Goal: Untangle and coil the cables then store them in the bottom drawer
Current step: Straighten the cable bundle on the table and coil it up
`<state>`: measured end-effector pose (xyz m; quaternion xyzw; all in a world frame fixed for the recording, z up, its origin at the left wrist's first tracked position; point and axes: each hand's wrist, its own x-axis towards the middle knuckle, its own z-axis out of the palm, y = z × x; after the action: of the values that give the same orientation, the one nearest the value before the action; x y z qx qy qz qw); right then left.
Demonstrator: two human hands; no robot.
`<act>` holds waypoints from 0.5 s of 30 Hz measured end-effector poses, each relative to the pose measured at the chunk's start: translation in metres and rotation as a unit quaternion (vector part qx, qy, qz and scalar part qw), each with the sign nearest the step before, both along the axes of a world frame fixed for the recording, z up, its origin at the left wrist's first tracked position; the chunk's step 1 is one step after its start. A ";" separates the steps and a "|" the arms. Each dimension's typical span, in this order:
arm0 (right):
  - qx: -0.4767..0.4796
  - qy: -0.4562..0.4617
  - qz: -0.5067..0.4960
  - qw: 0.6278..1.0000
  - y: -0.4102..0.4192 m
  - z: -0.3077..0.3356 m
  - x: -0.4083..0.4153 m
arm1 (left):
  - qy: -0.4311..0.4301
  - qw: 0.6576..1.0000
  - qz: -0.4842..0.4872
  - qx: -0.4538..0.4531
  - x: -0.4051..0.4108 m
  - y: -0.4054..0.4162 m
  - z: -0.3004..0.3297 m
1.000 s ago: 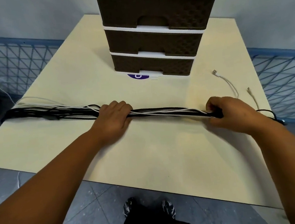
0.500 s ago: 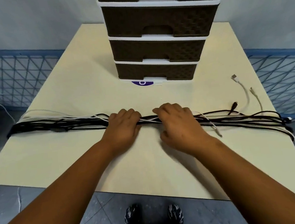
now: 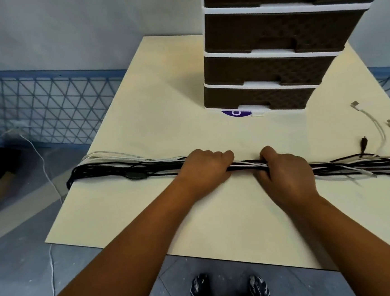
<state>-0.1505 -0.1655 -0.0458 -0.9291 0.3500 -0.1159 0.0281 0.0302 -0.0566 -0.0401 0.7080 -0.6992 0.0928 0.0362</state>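
- The cables, a bundle of black and white leads, lie stretched in a line across the table from its left edge to its right edge, nearer the front edge than the back.
- At the left edge the bundle bends in a loop that hangs slightly over the side.
- The left hand grips the bundle near the middle of the table, fingers curled over the strands.
- The right hand grips the same bundle just beside the left, fingers wrapped round it; a short run of cable shows between the two hands.
- Toward the right edge the strands fan apart, and loose plug ends rest on the tabletop behind them.
- The drawer unit, brown fronts in a white frame, stands at the back of the table; its bottom drawer is closed.
- A purple sticker shows at the foot of the unit.
- Blue mesh fencing runs beyond the left edge.
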 end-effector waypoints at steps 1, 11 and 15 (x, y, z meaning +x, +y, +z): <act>0.002 -0.001 -0.003 1.000 0.000 0.000 0.000 | 0.000 1.000 -0.001 0.009 0.008 0.004 0.000; 0.025 0.009 -0.017 1.000 0.003 0.003 0.002 | 0.020 0.998 0.050 0.020 0.074 0.046 -0.003; 0.071 0.037 0.012 0.997 0.012 0.016 0.001 | 0.042 0.995 0.079 0.038 0.072 0.043 -0.004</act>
<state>-0.1496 -0.1532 -0.0299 -0.9326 0.3472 -0.0559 0.0819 0.1019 -0.0140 -0.0444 0.7649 -0.6422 0.0392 0.0309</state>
